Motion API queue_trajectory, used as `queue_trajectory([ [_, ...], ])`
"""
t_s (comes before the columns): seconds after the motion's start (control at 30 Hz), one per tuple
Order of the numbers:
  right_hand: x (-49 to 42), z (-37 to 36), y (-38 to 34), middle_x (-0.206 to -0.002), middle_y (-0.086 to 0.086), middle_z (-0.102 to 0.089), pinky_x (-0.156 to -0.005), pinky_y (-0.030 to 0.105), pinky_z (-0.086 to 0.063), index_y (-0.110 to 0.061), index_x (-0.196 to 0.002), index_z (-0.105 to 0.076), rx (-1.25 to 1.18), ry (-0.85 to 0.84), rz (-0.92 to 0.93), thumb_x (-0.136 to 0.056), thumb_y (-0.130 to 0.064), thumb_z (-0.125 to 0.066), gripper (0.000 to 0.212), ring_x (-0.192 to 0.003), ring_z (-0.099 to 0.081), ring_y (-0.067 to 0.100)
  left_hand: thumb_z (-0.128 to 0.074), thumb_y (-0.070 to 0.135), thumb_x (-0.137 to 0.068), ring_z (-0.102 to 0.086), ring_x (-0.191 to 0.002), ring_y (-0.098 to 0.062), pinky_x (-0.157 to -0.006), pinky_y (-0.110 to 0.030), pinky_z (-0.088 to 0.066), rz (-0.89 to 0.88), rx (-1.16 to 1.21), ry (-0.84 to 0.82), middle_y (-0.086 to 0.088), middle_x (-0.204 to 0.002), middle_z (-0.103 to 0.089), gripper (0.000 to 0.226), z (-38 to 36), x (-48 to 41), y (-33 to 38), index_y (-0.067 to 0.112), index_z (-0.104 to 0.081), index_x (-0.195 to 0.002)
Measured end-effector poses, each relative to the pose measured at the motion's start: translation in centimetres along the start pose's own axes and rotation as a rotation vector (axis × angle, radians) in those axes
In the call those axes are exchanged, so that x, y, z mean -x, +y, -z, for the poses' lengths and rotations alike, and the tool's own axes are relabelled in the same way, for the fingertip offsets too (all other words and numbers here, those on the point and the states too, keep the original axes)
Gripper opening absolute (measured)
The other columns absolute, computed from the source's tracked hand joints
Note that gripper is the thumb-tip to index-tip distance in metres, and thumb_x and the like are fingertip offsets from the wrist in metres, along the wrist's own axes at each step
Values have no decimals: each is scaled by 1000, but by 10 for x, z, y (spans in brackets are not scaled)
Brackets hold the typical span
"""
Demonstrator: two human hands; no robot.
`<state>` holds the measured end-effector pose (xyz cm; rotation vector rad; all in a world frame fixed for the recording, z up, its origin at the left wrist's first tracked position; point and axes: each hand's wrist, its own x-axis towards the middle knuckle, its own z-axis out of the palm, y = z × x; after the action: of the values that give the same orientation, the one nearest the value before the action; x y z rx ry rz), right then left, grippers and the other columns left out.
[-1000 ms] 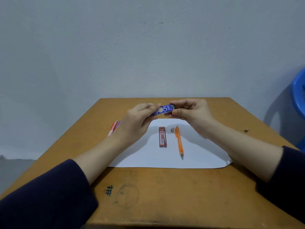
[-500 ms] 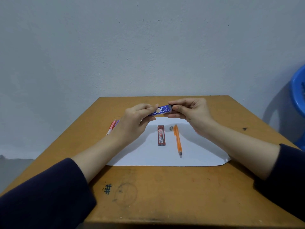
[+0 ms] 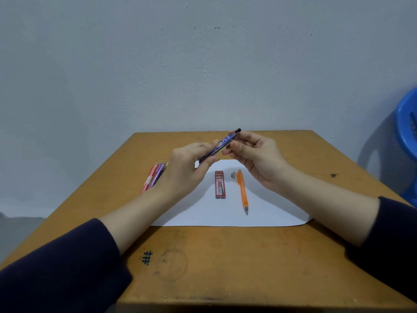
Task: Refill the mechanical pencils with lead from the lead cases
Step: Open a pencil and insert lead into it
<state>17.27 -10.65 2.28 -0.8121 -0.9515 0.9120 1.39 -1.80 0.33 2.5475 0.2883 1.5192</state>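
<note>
Both hands pinch the blue lead case (image 3: 222,144) above the paper (image 3: 225,213): left hand (image 3: 187,168) low, right hand (image 3: 255,154) near its black tip. It was nearly level before, now it tilts up to the right.

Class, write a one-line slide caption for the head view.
Left hand and right hand hold a tilted blue lead case above paper bearing a red lead case and orange pencil.

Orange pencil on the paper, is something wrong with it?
Not broken that I can see. A small grey piece, probably its cap, lies loose on the paper beside the top end of the orange pencil. Nothing else stands out.
</note>
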Motion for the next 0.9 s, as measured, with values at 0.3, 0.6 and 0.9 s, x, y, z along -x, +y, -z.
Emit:
queue_trajectory([
  [0.3, 5, -3, -1, -88, -2, -72, -64, 23, -46, -17, -102, -67, 323, 106, 121, -83, -5, -68, 22, -77, -65, 12, -66, 27, -87, -63, -100, -9, -86, -18, -49, 32, -34, -31, -4, -109, -70, 31, -1, 0, 11, 7, -71, -110],
  [0.6, -1, 11, 6, -106, -13, -63, -91, 52, -49, -39, -109, -62, 774, 96, 431, -84, -18, -66, 33, -105, -61, 11, -40, 24, -102, -64, -108, -20, -99, -35, -49, 958, 779, -25, -12, -118, -66, 30, -4, -7, 33, 9, -64, -112],
  [0.9, -11, 26, 13, -99, 11, -58, -83, 11, -42, -7, -117, -65, 1233, -8, 818, -78, 18, -55, 47, -92, -55, 19, -33, 33, -101, -62, -109, -40, -95, -43, -49, 1264, 1478, 117, -28, -117, -63, 51, 7, -14, 46, -9, -54, -120],
])
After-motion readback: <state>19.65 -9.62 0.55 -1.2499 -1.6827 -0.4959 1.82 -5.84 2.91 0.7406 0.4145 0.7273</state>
